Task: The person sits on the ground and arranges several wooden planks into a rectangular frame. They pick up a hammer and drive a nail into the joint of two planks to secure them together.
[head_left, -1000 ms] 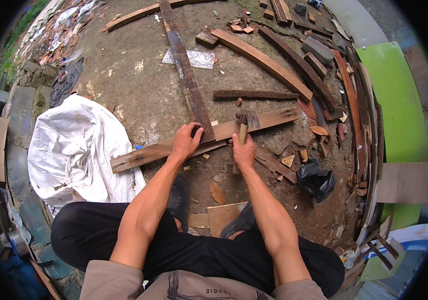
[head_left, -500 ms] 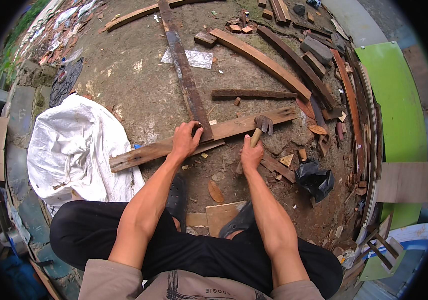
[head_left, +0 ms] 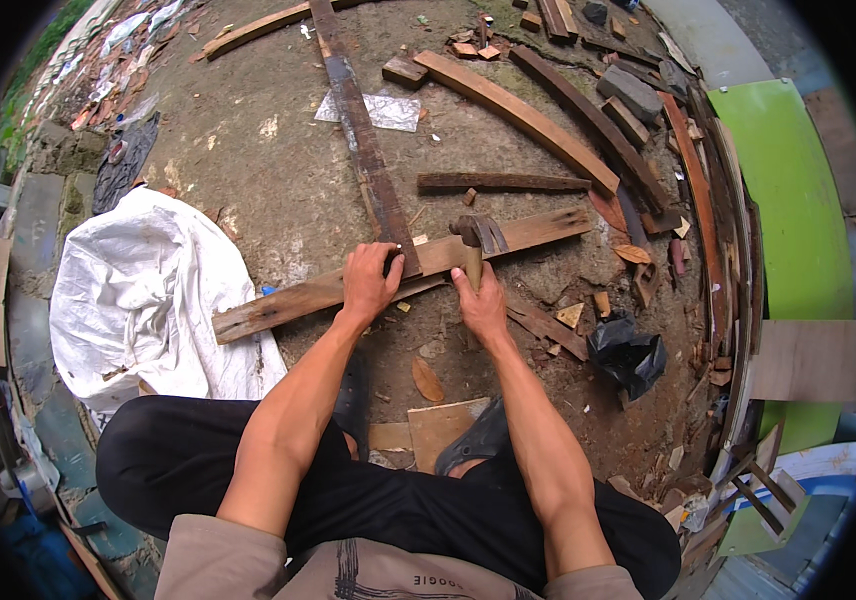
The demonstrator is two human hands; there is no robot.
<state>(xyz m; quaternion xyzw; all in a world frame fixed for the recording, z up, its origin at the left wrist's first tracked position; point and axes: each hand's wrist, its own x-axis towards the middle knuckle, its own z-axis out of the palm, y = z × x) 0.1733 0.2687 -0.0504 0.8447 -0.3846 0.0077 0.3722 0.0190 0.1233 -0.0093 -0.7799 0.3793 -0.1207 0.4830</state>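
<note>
My right hand (head_left: 483, 302) is wrapped round the wooden handle of a claw hammer (head_left: 474, 232), whose metal head is raised over a pale weathered plank (head_left: 528, 232). This plank lies crosswise in front of me. The near end of a long dark plank (head_left: 366, 160) rests on it, and the two form a T. My left hand (head_left: 371, 283) lies against the joint, its thumb and forefinger curled together on the dark plank's end. A tiny bright spot shows at those fingertips, too small to name. The hammer head is apart from the left hand, to its right.
A white sack (head_left: 148, 290) lies at the left. Loose beams (head_left: 518, 120) and a short dark stick (head_left: 503, 183) are on the ground ahead. A black plastic bag (head_left: 628, 352) and wood scraps sit at the right, near a green panel (head_left: 788, 200). Another timber (head_left: 258, 35) supports the far end.
My right hand has brought the hammer leftward, closer to the joint of the two planks. The left hand keeps its place there. The whole view has shifted slightly.
</note>
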